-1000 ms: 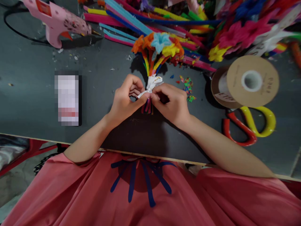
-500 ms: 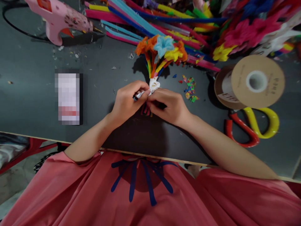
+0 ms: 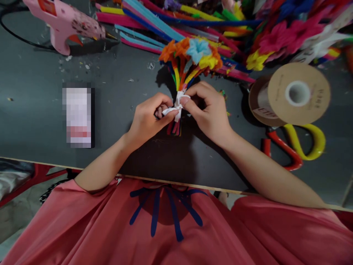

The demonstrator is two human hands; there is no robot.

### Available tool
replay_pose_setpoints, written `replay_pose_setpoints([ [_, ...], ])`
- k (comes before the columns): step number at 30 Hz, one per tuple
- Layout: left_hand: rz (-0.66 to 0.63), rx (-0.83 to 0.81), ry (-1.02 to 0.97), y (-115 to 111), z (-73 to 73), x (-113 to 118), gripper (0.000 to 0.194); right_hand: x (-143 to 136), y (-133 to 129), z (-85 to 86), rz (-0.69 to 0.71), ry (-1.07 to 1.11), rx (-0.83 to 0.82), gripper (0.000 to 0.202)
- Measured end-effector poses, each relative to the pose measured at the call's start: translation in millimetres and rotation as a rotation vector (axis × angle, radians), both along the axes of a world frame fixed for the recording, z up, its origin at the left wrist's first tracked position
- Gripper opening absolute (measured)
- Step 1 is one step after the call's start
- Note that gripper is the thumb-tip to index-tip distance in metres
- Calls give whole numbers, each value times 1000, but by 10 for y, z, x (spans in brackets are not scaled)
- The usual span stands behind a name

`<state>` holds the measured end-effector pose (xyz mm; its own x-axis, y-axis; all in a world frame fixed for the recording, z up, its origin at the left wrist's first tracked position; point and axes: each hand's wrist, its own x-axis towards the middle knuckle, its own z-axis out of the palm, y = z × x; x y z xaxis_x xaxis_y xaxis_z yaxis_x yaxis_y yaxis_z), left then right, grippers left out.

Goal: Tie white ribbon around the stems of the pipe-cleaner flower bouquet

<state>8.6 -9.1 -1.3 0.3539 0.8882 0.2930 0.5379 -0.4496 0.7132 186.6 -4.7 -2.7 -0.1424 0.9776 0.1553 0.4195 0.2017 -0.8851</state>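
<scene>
A small bouquet of pipe-cleaner flowers in orange, light blue and yellow lies on the dark table, its stem ends toward me. Around its stems, a white ribbon forms a bow or knot. My left hand pinches the ribbon's left loop between thumb and fingers. From the right, my right hand pinches the ribbon's upper right part between thumb and index finger. The fingertips partly cover the knot.
A pink glue gun lies at the back left, above a blurred phone-like object. Pipe cleaners spread along the back. At the right are a ribbon spool, scissors with red and yellow handles and more flowers.
My right hand has moved up from beside the lower stems to the ribbon's upper right part. The ribbon's knot shows more now. My left hand has stayed nearly in place.
</scene>
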Motion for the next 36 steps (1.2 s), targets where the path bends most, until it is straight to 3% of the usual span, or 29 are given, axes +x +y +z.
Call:
replay_pose_setpoints([
  [9,-100,124,-26,39,19,-32,16,3,-25,27,-45,319,-181,30],
  [17,-64,126,-85,0,37,-34,10,-9,-16,27,-20,532,-288,31],
  [25,-110,136,-111,-12,57,-21,12,17,-2,-74,-7,643,-332,22],
  [36,-135,135,-110,2,61,-35,15,22,-7,-76,-28,718,-387,18],
])
